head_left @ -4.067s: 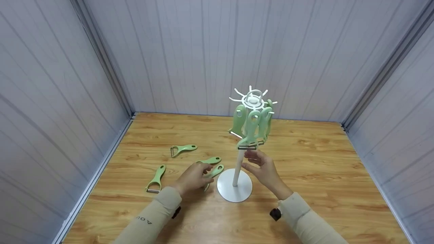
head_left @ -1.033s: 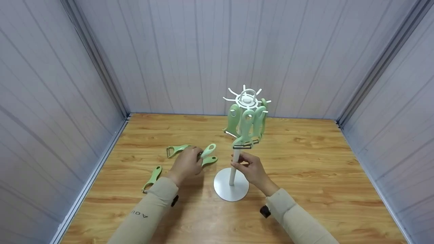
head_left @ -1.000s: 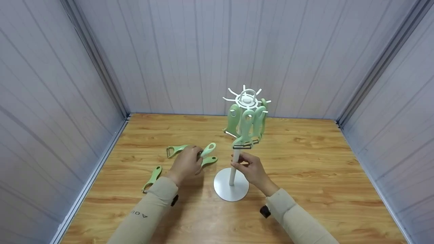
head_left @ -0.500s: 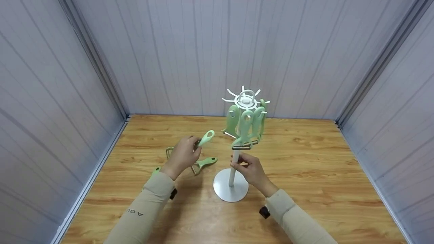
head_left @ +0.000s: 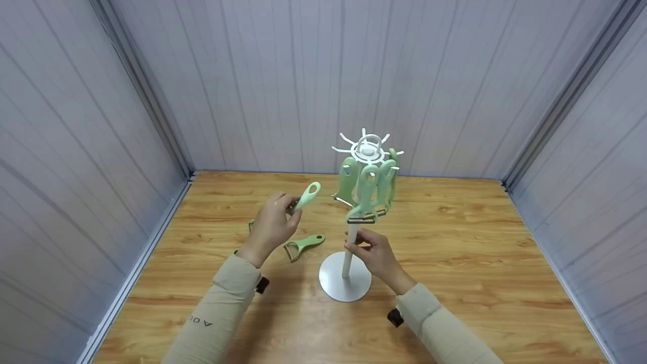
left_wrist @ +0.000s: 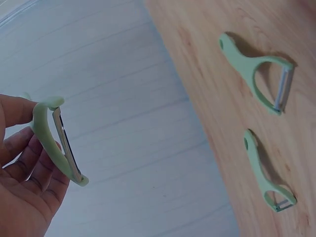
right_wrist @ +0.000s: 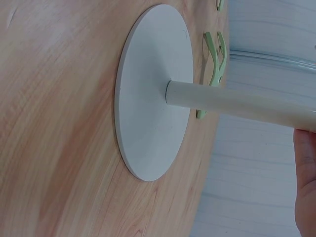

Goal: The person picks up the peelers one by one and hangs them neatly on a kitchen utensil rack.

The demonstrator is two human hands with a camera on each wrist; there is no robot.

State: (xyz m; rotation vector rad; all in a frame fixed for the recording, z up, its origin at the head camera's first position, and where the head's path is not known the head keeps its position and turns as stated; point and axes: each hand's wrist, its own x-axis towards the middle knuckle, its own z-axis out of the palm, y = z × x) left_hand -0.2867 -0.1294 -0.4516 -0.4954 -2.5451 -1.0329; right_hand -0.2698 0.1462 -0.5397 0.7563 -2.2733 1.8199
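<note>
My left hand [head_left: 273, 221] pinches a light green peeler [left_wrist: 49, 138] by thumb and fingers, its blade end near the palm. In the head view its holed handle [head_left: 309, 194] points up and right, above the table and left of the rack. The white rack [head_left: 368, 151] has a ring of hooks on top; several green peelers [head_left: 367, 189] hang from its near and right hooks, while its back and left hooks are bare. My right hand [head_left: 375, 254] grips the rack's pole [right_wrist: 237, 103] below the hanging peelers; only part of that hand shows in the right wrist view.
One green peeler [head_left: 306, 243] lies on the table left of the rack's round base [head_left: 333, 283]. In the left wrist view two peelers [left_wrist: 245, 64] lie apart on the wood; the left arm mostly covers them in the head view. Pale panel walls [head_left: 268, 86] enclose the table.
The left hand has picked up a peeler from beside the base and raised it above the table. My right hand has closed round the pole and stayed there over the last second.
</note>
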